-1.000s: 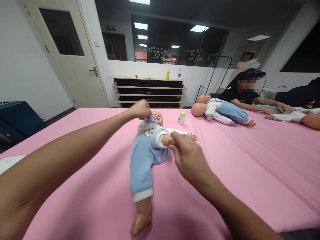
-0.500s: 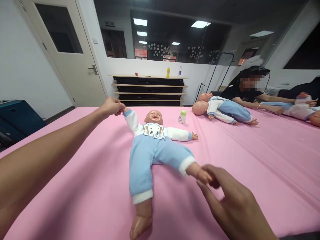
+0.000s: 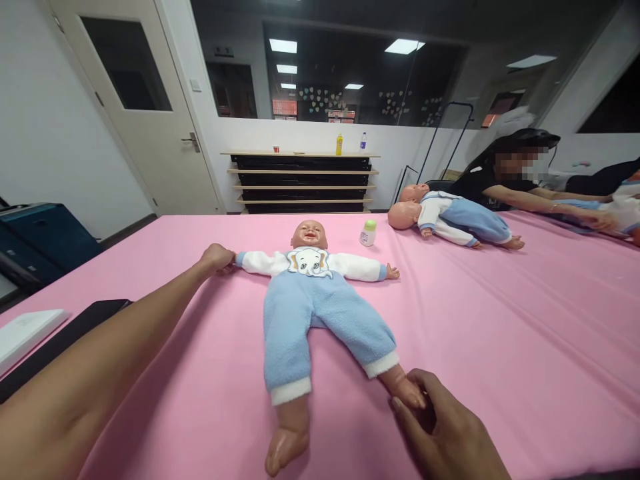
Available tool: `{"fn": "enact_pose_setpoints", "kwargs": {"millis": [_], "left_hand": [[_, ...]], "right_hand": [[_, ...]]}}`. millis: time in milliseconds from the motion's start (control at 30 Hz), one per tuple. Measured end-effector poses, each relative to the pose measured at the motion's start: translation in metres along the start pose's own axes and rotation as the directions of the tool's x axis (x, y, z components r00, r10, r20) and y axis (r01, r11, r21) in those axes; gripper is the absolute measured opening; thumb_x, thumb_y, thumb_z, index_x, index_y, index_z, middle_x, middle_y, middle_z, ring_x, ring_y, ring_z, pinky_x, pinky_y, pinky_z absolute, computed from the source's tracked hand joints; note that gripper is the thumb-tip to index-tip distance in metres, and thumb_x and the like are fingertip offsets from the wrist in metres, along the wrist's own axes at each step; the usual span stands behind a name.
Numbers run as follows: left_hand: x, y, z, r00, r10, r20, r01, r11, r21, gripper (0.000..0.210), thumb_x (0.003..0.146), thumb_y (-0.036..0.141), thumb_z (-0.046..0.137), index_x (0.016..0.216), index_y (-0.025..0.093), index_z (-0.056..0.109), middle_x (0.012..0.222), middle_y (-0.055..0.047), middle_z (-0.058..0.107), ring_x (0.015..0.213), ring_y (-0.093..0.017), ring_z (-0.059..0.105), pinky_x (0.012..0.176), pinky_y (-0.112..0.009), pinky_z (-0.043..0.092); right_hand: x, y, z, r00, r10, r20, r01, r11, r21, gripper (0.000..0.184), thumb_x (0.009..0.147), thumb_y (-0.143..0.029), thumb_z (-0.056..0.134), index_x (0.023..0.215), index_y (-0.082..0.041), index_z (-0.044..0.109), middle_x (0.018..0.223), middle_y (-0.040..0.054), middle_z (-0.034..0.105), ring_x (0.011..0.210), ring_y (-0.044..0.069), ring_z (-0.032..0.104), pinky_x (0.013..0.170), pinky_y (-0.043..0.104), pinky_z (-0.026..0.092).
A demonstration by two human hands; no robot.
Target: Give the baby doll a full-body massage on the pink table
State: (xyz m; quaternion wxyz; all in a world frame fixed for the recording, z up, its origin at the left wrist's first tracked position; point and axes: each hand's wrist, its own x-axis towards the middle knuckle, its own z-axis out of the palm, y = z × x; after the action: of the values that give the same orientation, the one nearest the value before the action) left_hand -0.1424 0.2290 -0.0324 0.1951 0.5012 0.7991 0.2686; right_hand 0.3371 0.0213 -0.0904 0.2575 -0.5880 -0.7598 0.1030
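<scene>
In the middle of the frame, face up on a pink sheet, a baby doll in fleecy light-blue trousers and a white top, with an elephant face on the chest. Head toward the top of the frame, feet toward the bottom, arms spread out sideways, legs apart. Left of centre, at the end of one outstretched doll arm, the left hand, closed around the doll's small hand, with the doll's body to the right of it in the picture. Lower right of centre, the right hand, grasping the doll's bare foot between thumb and fingers, with the doll's body up and to the left of it. Out of both hands, the other foot at bottom centre and the other arm right of centre.

Near the doll's head, a little to its right, upright on the sheet, a white bottle with a green cap. In the upper right, two more dolls lying side by side, and beyond them a person in black with arms stretched toward the right edge, over another doll, partly cut off. At the left edge, a flat white box beside a black object, partly behind the left forearm.
</scene>
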Motion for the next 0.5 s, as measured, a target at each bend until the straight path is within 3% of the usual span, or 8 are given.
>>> {"fn": "enact_pose_setpoints", "kwargs": {"millis": [133, 200, 267, 333, 433, 500], "left_hand": [[-0.015, -0.002, -0.001, 0.994, 0.005, -0.108, 0.015, 0.984, 0.177, 0.034, 0.079, 0.043, 0.060, 0.086, 0.010, 0.062, 0.075, -0.018, 0.066, 0.078, -0.033, 0.064, 0.063, -0.035, 0.046], [-0.036, 0.006, 0.002, 0.969, 0.146, -0.198, -0.064, 0.926, 0.372, 0.042, 0.085, 0.045, 0.051, 0.103, 0.009, 0.061, 0.095, -0.023, 0.066, 0.090, -0.038, 0.063, 0.069, -0.041, 0.047], [-0.073, 0.015, 0.009, 0.891, 0.402, -0.211, -0.220, 0.788, 0.575, 0.046, 0.091, 0.045, 0.042, 0.117, 0.011, 0.057, 0.105, -0.023, 0.064, 0.094, -0.039, 0.062, 0.072, -0.045, 0.048], [-0.126, 0.022, 0.021, 0.744, 0.659, -0.108, -0.458, 0.622, 0.635, 0.044, 0.094, 0.042, 0.040, 0.125, 0.014, 0.054, 0.105, -0.019, 0.064, 0.092, -0.034, 0.063, 0.074, -0.043, 0.050], [-0.214, 0.025, 0.041, 0.391, 0.920, 0.015, -0.797, 0.331, 0.505, 0.038, 0.094, 0.033, 0.045, 0.128, 0.015, 0.052, 0.104, -0.016, 0.067, 0.082, -0.026, 0.065, 0.072, -0.038, 0.053], [-0.262, 0.026, 0.051, 0.181, 0.981, 0.073, -0.890, 0.132, 0.436, 0.035, 0.093, 0.027, 0.049, 0.124, 0.014, 0.055, 0.099, -0.016, 0.069, 0.083, -0.025, 0.066, 0.068, -0.037, 0.055]], "right_hand": [[-0.003, -0.006, -0.002, 0.997, -0.065, 0.039, 0.064, 0.998, 0.015, 0.018, 0.094, -0.038, 0.051, 0.083, -0.024, 0.050, 0.070, -0.0009, 0.059, 0.054, 0.014, 0.056, 0.051, 0.024, 0.046], [-0.006, -0.010, -0.001, 0.994, -0.094, 0.049, 0.093, 0.995, 0.023, 0.014, 0.093, -0.034, 0.052, 0.084, -0.023, 0.051, 0.071, -0.0003, 0.059, 0.058, 0.015, 0.059, 0.052, 0.023, 0.047], [-0.010, -0.014, 0.003, 0.991, -0.125, 0.043, 0.124, 0.992, 0.034, 0.011, 0.092, -0.031, 0.052, 0.085, -0.023, 0.051, 0.073, 0.0007, 0.061, 0.063, 0.016, 0.061, 0.053, 0.023, 0.047], [-0.014, -0.018, 0.008, 0.987, -0.162, 0.007, 0.162, 0.986, 0.050, 0.008, 0.091, -0.028, 0.052, 0.086, -0.022, 0.051, 0.074, 0.0014, 0.061, 0.066, 0.016, 0.062, 0.053, 0.022, 0.046], [-0.017, -0.026, 0.016, 0.968, -0.237, -0.085, 0.243, 0.967, 0.073, 0.006, 0.089, -0.025, 0.049, 0.084, -0.022, 0.051, 0.070, 0.0013, 0.060, 0.061, 0.016, 0.061, 0.050, 0.022, 0.045], [-0.019, -0.032, 0.018, 0.947, -0.302, -0.108, 0.310, 0.948, 0.069, 0.004, 0.088, -0.022, 0.050, 0.084, -0.021, 0.052, 0.069, 0.0011, 0.060, 0.059, 0.016, 0.060, 0.050, 0.022, 0.045]]}}
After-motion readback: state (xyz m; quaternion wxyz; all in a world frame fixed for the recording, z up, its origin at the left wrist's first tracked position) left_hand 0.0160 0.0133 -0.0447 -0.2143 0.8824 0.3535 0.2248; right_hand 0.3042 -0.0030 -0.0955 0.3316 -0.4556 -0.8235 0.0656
